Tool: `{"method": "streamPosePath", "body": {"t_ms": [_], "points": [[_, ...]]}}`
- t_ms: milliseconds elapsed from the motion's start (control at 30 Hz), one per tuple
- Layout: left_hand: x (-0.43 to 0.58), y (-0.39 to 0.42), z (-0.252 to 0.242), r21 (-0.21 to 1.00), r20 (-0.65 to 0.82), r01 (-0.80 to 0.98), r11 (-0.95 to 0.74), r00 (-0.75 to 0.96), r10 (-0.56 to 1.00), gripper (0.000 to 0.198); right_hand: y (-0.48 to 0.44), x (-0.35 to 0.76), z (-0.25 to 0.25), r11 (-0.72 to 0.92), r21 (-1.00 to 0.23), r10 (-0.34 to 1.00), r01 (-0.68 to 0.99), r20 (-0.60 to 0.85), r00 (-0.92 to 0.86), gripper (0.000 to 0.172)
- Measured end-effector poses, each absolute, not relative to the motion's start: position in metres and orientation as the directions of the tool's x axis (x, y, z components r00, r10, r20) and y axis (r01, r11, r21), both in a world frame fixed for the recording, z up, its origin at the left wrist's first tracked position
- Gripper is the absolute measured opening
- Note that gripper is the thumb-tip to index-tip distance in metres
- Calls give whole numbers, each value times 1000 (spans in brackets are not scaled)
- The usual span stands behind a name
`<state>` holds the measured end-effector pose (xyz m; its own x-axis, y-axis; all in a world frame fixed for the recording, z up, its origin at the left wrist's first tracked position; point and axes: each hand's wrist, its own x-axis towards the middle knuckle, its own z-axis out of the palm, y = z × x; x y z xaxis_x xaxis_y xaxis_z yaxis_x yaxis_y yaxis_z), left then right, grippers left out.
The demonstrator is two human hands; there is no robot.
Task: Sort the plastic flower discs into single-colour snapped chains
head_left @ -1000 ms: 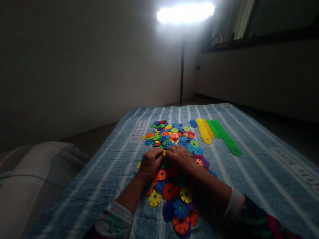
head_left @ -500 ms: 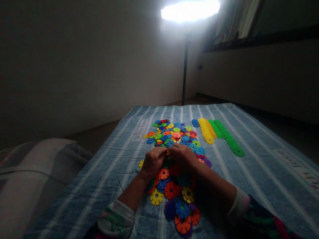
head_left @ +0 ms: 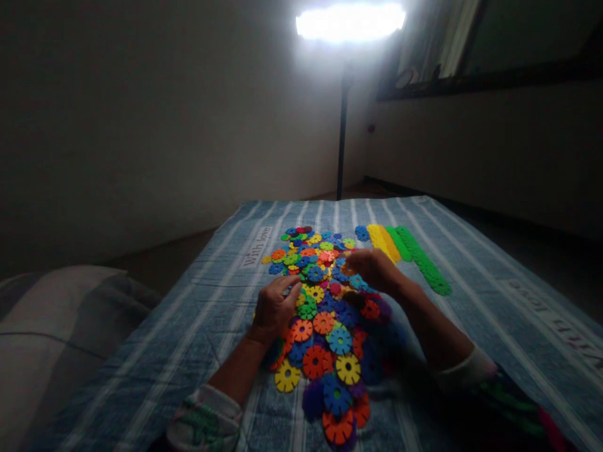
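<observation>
A heap of coloured plastic flower-shaped discs lies spread on a blue striped sheet. My left hand rests at the heap's left edge with its fingers curled; what they hold, if anything, is hidden. My right hand hovers over the heap's far right, close to a row of yellow discs, fingers pinched on a small orange disc. Rows of green discs lie just right of the yellow ones.
A floor lamp glares brightly beyond the bed's far edge. A grey pillow lies at the left. A dark ledge runs along the right wall. The room is dim.
My hands were together over the middle of the heap. They have parted: the right hand moved away to the right toward the yellow row, while the left stayed near the heap's left edge.
</observation>
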<state>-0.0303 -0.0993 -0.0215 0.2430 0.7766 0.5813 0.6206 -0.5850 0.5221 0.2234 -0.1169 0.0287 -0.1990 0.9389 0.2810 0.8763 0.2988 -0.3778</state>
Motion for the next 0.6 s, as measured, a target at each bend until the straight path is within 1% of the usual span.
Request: {"method": "streamPosePath", "body": {"t_ms": [67,133,200,267,333,500,600], "points": [[-32,-97,-24,526,586,631,-570,217,781,21,-114,252,33,217,-386,958,896,261,-120,26],[-33,-95,-26,528,587,634,-565,209,783,21,-113,278,35,79,-390,984,917,178,-9,25],[-32,-95,-27,528,584,632,-566,213,783,21,-113,296,35,-24,-380,992,925,103,68,26],[-32,-95,-27,529,580,630,-569,221,784,22,-114,306,34,-74,-366,991,928,76,109,28],[-32,-96,-26,527,573,634,-566,227,788,22,-114,310,31,-86,-360,990,929,74,120,29],[-32,-96,-25,510,562,652,-560,241,792,23,-111,309,23,-60,-380,992,923,77,97,26],[-32,-96,-26,497,569,654,-570,250,784,23,-109,310,16,-38,-377,982,925,157,104,22]]}}
